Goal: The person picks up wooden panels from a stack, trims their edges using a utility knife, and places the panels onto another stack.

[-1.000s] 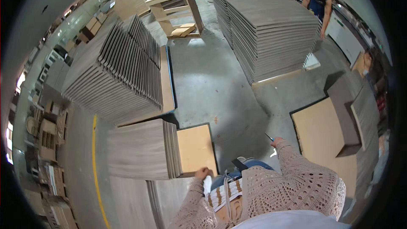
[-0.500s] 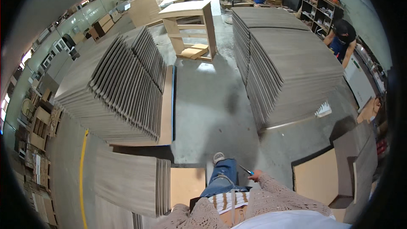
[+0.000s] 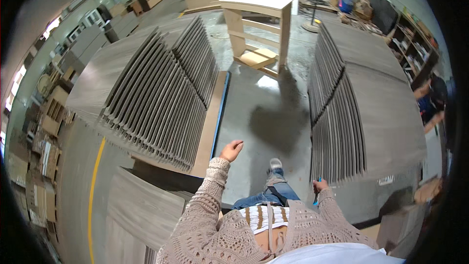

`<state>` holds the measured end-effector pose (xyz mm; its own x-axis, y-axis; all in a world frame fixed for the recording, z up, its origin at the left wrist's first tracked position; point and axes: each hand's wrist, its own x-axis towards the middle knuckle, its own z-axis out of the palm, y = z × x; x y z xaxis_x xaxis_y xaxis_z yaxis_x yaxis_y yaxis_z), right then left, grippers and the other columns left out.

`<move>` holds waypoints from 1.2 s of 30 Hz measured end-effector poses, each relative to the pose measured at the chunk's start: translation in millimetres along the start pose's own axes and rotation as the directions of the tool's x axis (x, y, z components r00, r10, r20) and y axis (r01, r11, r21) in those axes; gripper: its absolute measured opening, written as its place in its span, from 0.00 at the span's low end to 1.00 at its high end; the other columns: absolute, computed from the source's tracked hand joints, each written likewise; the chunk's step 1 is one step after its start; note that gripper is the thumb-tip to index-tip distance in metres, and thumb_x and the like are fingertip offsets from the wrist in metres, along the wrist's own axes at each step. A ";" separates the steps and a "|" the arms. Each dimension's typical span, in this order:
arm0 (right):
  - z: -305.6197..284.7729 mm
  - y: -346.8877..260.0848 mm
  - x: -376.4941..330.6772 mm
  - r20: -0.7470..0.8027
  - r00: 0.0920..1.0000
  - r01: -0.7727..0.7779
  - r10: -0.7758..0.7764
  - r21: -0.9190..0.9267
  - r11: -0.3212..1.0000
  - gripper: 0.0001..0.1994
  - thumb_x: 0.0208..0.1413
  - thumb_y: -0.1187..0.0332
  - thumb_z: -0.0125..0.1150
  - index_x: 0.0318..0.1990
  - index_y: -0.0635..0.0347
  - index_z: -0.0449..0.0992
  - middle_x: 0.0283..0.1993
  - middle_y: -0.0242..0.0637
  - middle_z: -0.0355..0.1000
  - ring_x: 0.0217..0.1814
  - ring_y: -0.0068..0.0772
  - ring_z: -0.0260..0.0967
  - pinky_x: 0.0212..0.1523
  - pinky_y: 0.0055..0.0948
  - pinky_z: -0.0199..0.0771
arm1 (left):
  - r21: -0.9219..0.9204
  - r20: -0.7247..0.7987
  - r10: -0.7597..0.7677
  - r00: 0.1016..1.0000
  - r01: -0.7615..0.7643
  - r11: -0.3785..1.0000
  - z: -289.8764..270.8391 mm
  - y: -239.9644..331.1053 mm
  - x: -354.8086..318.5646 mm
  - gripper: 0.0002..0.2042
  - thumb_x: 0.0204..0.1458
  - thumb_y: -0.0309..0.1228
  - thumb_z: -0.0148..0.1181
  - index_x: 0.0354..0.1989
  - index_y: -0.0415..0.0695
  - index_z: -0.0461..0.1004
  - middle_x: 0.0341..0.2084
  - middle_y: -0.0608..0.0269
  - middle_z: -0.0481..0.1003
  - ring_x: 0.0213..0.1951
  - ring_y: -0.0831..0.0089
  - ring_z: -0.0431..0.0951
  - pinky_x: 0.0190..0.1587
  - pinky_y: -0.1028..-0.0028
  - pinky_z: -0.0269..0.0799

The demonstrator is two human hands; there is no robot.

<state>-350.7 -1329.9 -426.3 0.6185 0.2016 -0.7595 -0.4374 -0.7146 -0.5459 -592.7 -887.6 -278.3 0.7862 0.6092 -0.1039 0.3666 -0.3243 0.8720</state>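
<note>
In front of me my left hand (image 3: 231, 150) hangs over the floor beside the left stack of grey boards (image 3: 161, 98), its fingers curled together around nothing that I can see. By the front corner of the right stack of grey boards (image 3: 337, 117), my right hand (image 3: 320, 185) is closed on a slim blue tool (image 3: 315, 198). The tool's exact kind is too small to make out. Neither hand visibly grips a board. Both stacks have dark edges facing the aisle between them.
A pale wooden frame unit (image 3: 258, 32) stands at the aisle's far end. The left boards rest on a blue-edged base panel (image 3: 215, 112). More grey boards (image 3: 146, 205) lie at lower left, near a yellow floor line (image 3: 95, 190). A co-worker (image 3: 431, 102) is at far right.
My left hand has come up and forward into view. I have stepped farther into the aisle, and the stacks and frame unit appear closer. My right hand still holds the blue tool.
</note>
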 end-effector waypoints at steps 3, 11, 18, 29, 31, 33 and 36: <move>26.2 -97.3 9.7 -0.028 0.999 -0.044 0.040 -0.160 0.986 0.12 0.48 0.65 0.64 0.33 0.64 0.72 0.17 0.36 0.64 0.18 0.31 0.62 0.19 0.34 0.63 | -0.188 -0.131 -0.044 0.990 0.018 0.982 -35.7 31.5 42.8 0.14 0.54 0.32 0.54 0.47 0.40 0.72 0.38 0.58 0.76 0.42 0.75 0.75 0.46 0.77 0.69; 48.5 -325.0 175.0 0.232 0.972 0.056 0.028 -0.350 0.935 0.10 0.45 0.67 0.67 0.23 0.62 0.72 0.15 0.35 0.64 0.15 0.30 0.62 0.15 0.34 0.61 | 0.206 -0.750 0.120 0.650 0.057 0.977 -186.7 79.9 123.0 0.12 0.53 0.28 0.52 0.44 0.38 0.73 0.35 0.58 0.77 0.38 0.74 0.76 0.43 0.76 0.69; 182.6 -591.4 217.1 0.467 0.784 0.545 -0.409 -0.201 0.814 0.10 0.49 0.66 0.63 0.23 0.59 0.69 0.16 0.33 0.64 0.13 0.27 0.57 0.17 0.31 0.57 | 0.279 -0.904 0.189 0.384 0.194 0.940 -248.1 103.1 147.3 0.08 0.50 0.23 0.53 0.37 0.39 0.74 0.43 0.53 0.73 0.46 0.59 0.73 0.49 0.68 0.68; 432.9 -819.8 83.3 0.845 0.273 0.749 -0.460 0.113 0.652 0.09 0.53 0.67 0.59 0.34 0.62 0.68 0.22 0.29 0.64 0.20 0.19 0.61 0.20 0.22 0.62 | 0.567 -0.823 0.518 0.232 0.300 0.767 -414.1 96.9 266.8 0.09 0.45 0.21 0.56 0.36 0.43 0.74 0.44 0.59 0.72 0.49 0.59 0.70 0.51 0.62 0.63; 447.0 -850.2 77.5 0.873 0.233 0.775 -0.429 0.100 0.624 0.09 0.54 0.67 0.58 0.36 0.62 0.67 0.23 0.29 0.65 0.21 0.19 0.61 0.22 0.21 0.63 | 0.614 -0.786 0.556 0.268 0.441 0.655 -443.6 94.1 293.3 0.11 0.45 0.22 0.56 0.39 0.44 0.74 0.45 0.60 0.72 0.51 0.58 0.69 0.55 0.62 0.61; 454.2 -883.4 64.7 0.852 0.241 0.734 -0.464 0.153 0.662 0.09 0.57 0.65 0.55 0.37 0.62 0.68 0.25 0.30 0.66 0.23 0.19 0.62 0.24 0.20 0.64 | 0.616 -0.779 0.559 0.283 0.512 0.599 -467.5 87.7 317.6 0.14 0.45 0.25 0.57 0.43 0.45 0.72 0.47 0.60 0.70 0.52 0.58 0.67 0.56 0.60 0.58; 460.1 -917.1 47.7 0.857 0.235 0.684 -0.458 0.189 0.705 0.10 0.59 0.64 0.52 0.41 0.61 0.69 0.27 0.30 0.67 0.24 0.19 0.63 0.25 0.20 0.66 | 0.622 -0.778 0.498 0.384 0.587 0.519 -489.6 77.9 351.1 0.19 0.46 0.30 0.58 0.49 0.46 0.69 0.50 0.61 0.69 0.54 0.60 0.66 0.57 0.60 0.58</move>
<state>-220.4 -356.6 -124.6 -0.2144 0.9489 -0.2315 -0.0090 -0.2389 -0.9710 -531.7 -344.7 -12.7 0.0973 0.6354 0.7660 0.9609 -0.2605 0.0940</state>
